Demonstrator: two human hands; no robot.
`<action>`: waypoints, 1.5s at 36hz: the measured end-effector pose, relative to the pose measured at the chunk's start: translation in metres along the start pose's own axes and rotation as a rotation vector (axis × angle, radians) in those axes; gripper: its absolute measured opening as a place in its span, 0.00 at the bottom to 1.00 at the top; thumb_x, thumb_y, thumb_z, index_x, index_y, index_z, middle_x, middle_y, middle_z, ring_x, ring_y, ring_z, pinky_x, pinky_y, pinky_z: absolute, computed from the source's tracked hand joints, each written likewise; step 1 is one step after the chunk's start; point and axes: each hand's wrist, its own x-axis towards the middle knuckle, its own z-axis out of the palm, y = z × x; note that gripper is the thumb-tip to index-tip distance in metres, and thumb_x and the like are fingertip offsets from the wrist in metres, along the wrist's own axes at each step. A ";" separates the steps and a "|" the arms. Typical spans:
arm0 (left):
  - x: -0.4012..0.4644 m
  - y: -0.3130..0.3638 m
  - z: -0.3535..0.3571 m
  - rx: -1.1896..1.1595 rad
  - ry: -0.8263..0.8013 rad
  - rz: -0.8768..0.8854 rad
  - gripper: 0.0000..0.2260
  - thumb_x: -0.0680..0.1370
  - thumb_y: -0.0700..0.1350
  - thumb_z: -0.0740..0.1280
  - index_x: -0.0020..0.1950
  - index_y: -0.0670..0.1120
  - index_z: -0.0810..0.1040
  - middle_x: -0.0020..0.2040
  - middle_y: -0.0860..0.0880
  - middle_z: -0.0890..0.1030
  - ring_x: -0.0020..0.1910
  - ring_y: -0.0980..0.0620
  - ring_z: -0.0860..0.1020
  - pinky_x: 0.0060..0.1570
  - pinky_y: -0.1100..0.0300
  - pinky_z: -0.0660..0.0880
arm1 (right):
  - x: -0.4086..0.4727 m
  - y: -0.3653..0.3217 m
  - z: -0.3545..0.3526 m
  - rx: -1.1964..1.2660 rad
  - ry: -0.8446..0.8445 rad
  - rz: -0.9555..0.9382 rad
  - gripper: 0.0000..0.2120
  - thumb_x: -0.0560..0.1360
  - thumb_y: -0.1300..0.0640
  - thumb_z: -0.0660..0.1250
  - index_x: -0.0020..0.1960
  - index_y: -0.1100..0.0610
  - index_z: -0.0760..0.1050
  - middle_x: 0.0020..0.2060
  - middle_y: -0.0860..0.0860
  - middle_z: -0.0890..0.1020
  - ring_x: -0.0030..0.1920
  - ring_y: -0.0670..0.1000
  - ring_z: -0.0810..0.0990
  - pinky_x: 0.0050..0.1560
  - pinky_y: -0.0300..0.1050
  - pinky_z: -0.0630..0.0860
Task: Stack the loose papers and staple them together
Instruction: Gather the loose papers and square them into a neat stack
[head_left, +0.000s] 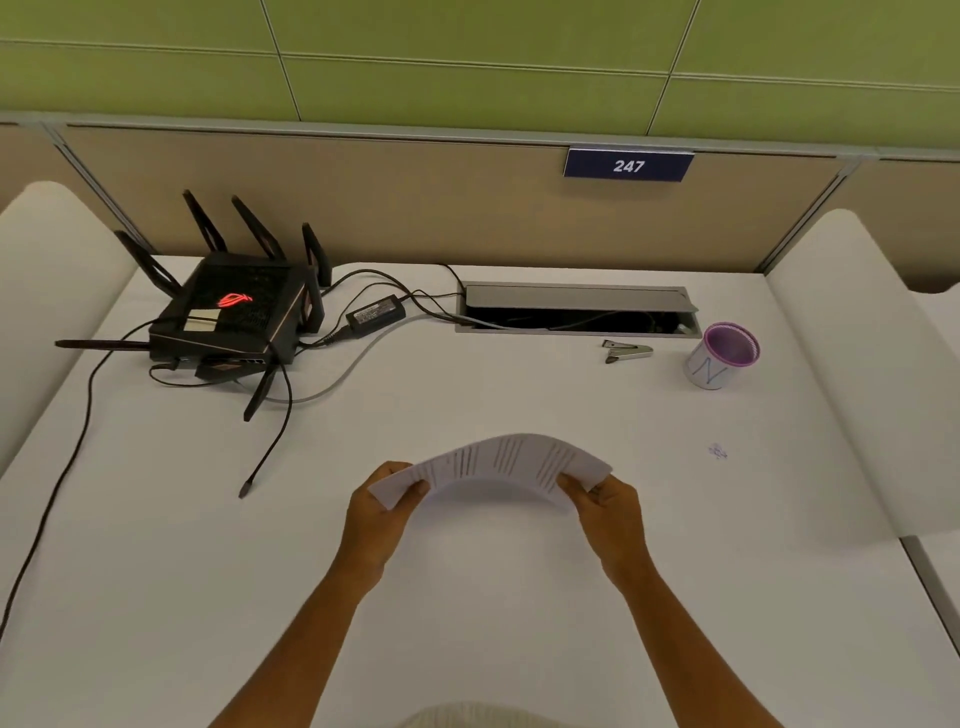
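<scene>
1. Left hand is closed on the left short edge of the sheaf of papers, thumb on top and fingers beneath.
2. Right hand is closed on the opposite short edge in the same pinch, so the sheaf is carried between both hands above the white surface, in front of the person.
3. The sheaf is seen bowed upward in an arch between the two grips; low stiffness and low weight are indicated. Printed lines are visible on the top sheet.
4. Handling judgement: the sheets are thin and smooth, and are likely to slide against each other if the pinch is relaxed. The edges can be creased by excess pressure.
5. Recommended hold: the two short edges are to be pinched lightly while the long edge is tapped on the surface for alignment; one corner is then to be held flat for stapling.
6. The stapler lies well apart, at the far right of the surface, near the purple-rimmed cup. It has not yet been taken up.
</scene>
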 end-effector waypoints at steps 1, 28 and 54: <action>0.000 0.001 0.000 0.002 -0.001 0.006 0.06 0.81 0.40 0.74 0.55 0.50 0.82 0.47 0.56 0.87 0.50 0.52 0.84 0.46 0.65 0.82 | -0.001 0.000 0.000 -0.003 0.009 -0.007 0.10 0.79 0.59 0.74 0.60 0.54 0.84 0.49 0.42 0.88 0.52 0.45 0.87 0.50 0.35 0.83; -0.026 0.002 0.009 -0.417 0.116 -0.264 0.22 0.80 0.46 0.76 0.73 0.54 0.79 0.62 0.50 0.88 0.60 0.47 0.86 0.56 0.48 0.84 | -0.009 -0.009 -0.006 0.761 -0.251 0.346 0.20 0.79 0.58 0.69 0.70 0.59 0.77 0.65 0.58 0.84 0.63 0.59 0.84 0.66 0.64 0.78; 0.000 0.046 -0.001 -0.054 -0.237 -0.065 0.20 0.78 0.44 0.78 0.68 0.50 0.79 0.59 0.50 0.88 0.60 0.48 0.87 0.59 0.54 0.84 | -0.008 -0.060 -0.002 0.246 -0.207 0.165 0.12 0.78 0.58 0.75 0.61 0.56 0.83 0.53 0.52 0.89 0.53 0.55 0.89 0.52 0.52 0.85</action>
